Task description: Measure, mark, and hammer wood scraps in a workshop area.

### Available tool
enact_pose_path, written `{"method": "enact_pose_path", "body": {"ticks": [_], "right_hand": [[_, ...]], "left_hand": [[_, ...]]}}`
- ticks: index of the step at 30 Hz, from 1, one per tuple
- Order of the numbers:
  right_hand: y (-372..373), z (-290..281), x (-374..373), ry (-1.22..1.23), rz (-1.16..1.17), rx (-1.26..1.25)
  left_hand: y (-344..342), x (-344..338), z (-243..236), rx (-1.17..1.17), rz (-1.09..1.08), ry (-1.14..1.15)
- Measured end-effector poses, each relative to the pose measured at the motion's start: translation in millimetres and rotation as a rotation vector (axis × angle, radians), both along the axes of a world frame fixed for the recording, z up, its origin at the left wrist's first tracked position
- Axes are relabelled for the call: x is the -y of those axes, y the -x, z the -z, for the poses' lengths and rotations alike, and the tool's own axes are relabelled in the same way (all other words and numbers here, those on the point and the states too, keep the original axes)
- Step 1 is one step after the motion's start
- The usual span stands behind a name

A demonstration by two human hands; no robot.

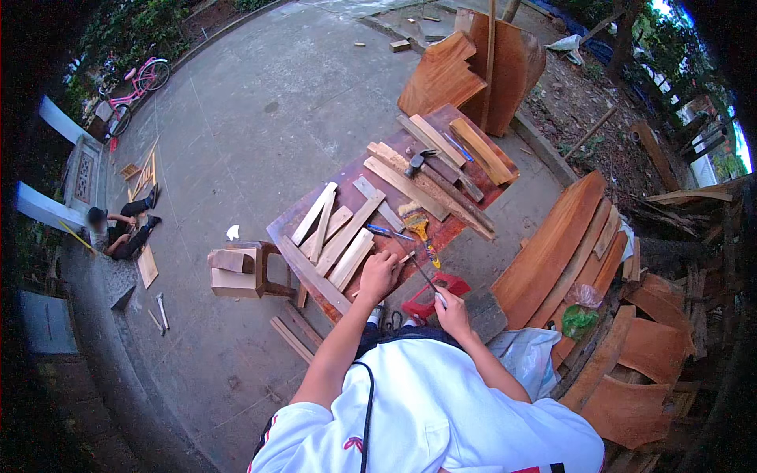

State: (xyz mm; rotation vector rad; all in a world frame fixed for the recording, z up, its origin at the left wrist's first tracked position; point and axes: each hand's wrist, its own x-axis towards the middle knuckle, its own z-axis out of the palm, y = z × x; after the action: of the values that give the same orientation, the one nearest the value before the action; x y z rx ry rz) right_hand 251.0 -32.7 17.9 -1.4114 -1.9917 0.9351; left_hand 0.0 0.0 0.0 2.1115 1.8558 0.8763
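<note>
My left hand (381, 273) is closed at the near edge of the low wooden table (371, 163). A small thin wood stick (407, 257) pokes out by its fingertips. My right hand (452, 310) grips the pale handle of a slim tool with a long, thin dark shaft (424, 274); its tip points at the stick. I cannot tell the tool's exact kind. Beyond the hands lie a yellow-handled paint brush (415, 221) and a blue pen (386, 232). Short pale wood strips (351, 258) lie just past my left hand.
A hammer (418, 162) rests among planks on the table. Below its edge is a red object (434, 296). A stool (256, 268) stands left, large boards (552, 244) lean right. Farther left, a person (126, 229) sits by another hammer (162, 310) and a pink bicycle (142, 83).
</note>
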Motion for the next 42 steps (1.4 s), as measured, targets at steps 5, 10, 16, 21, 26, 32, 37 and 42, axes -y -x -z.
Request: {"method": "enact_pose_path", "body": {"ticks": [5, 10, 16, 21, 26, 32, 37, 42], "right_hand": [[-1.7, -2.1, -2.9, 0.000, -0.011, 0.005], [2.7, -4.7, -1.2, -0.007, 0.008, -0.021], [4.1, -10.4, -0.6, -0.014, -0.001, -0.030], [3.2, -5.3, 0.1, -0.011, 0.007, -0.016], [2.1, -5.7, 1.2, -0.021, 0.019, -0.033], [-2.1, 0.7, 5.3, 0.047, -0.002, 0.131], [12.3, -5.9, -10.9, 0.187, -0.055, 0.279], [-21.3, 15.3, 9.7, 0.178, -0.082, 0.280]], "left_hand": [[-2.9, -1.9, -6.6, 0.023, -0.004, -0.032], [-1.5, 0.0, -8.4, 0.026, -0.011, 0.000], [-1.6, 0.3, -9.8, -0.006, -0.011, 0.024], [-0.5, 0.2, -5.8, -0.010, -0.006, 0.007], [-1.7, -0.7, -5.7, -0.015, -0.003, -0.003], [-2.1, -1.3, -2.8, -0.025, 0.007, -0.008], [-1.0, -1.4, -3.4, -0.015, 0.020, -0.034], [-0.9, -1.1, -0.2, 0.000, 0.010, -0.029]]}}
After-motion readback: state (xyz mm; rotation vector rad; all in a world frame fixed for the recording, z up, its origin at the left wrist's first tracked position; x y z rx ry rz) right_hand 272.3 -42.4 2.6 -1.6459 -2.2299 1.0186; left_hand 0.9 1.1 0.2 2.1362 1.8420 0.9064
